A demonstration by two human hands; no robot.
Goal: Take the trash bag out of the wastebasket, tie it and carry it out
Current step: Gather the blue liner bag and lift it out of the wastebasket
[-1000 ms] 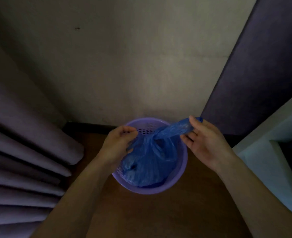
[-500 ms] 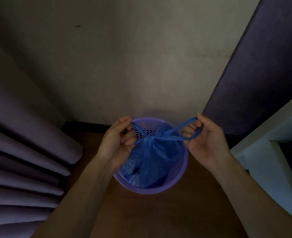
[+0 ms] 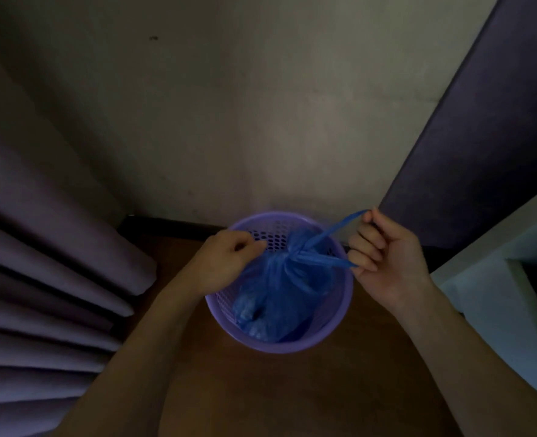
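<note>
A blue trash bag point(image 3: 279, 298) sits inside a purple perforated wastebasket point(image 3: 333, 335) on the wooden floor, right against the wall. The bag's top is gathered into a knot near the basket's far rim. My right hand point(image 3: 387, 260) grips a loop of the bag's handle, stretched taut from the knot out to the right. My left hand point(image 3: 226, 260) pinches the bag's other edge at the basket's left rim; what its fingers hold is partly hidden.
Purple curtain folds point(image 3: 49, 279) hang close on the left. A dark panel point(image 3: 481, 137) leans along the right. Below it stands a pale cabinet point(image 3: 497, 294). Beige wall point(image 3: 245, 121) lies straight ahead, and brown floor point(image 3: 276, 389) spreads toward me.
My right hand has pulled the handle loop farther right and up, so it is stretched tighter. My left hand dropped lower onto the bag's left edge. The knot looks drawn closer.
</note>
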